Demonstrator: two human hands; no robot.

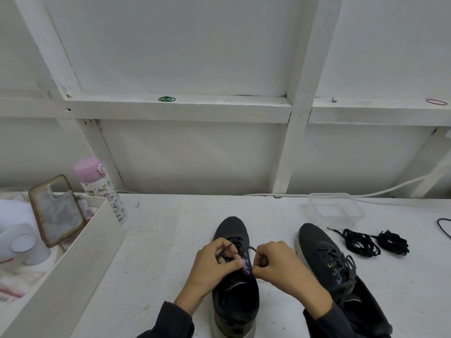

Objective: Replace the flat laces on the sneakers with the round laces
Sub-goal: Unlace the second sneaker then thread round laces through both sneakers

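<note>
- Sneaker [234, 296]: stands on table [158, 240], toe pointing away, under both hands.
- Flat lace [251, 248]: dark, threaded through the eyelets, apparently loosened at the top; a short loop arches between the two hands.
- Left hand [214, 262]: fingers curled, pinches one lace end between thumb and forefinger; tip sticks out past the knuckles.
- Right hand [278, 264]: fingers curled tight, pinches the other strand just beside the tongue.
- Step in hand, by judgement: unthreading the flat lace, top rows first.
- Method: draw each end straight out along its eyelet, not sideways; take one crossing at a time, alternating sides; feed slack up from the row below so nothing binds.
- Caution: brace the collar with a wrist if the sneaker slides or tips toward the pull.
- Second sneaker [324, 254]: just to the right, fully laced, untouched.
- Round laces [361, 242]: two black bundles on table, right of second sneaker, near it but apart; handy for rethreading.
- Progress, by judgement: early; neither sneaker stripped yet.
</note>
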